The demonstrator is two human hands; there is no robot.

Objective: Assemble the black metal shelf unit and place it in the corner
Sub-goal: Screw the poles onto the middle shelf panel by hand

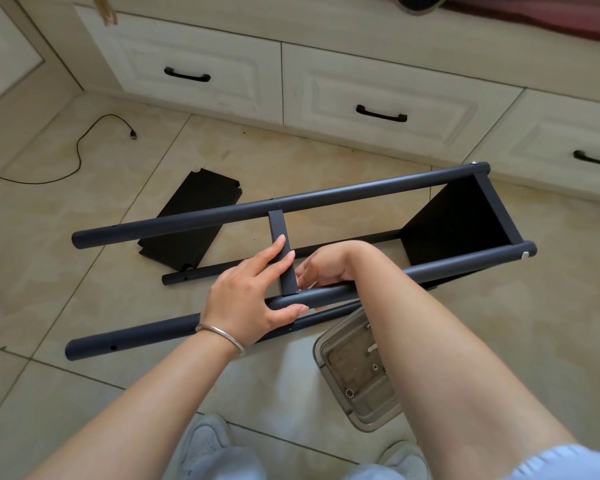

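Note:
The black metal shelf frame (326, 194) lies on its side on the tiled floor, with long round posts running left to right. One black shelf panel (458, 223) is fitted at its right end. A short flat crossbar (279, 230) spans the two upper posts near the middle. My left hand (253, 299) rests over the near post (447, 266), thumb under it and fingertips on the crossbar. My right hand (326, 271) reaches under the near post beside the crossbar's lower end; its fingers are curled, and what they hold is hidden. A loose black shelf panel (194, 216) lies on the floor behind the frame.
A clear plastic tray (357, 368) with small hardware sits on the floor by my right forearm. Cream drawers with black handles (381, 114) line the back. A black cable (80, 150) trails across the floor at left. My grey shoes (205, 441) show at the bottom.

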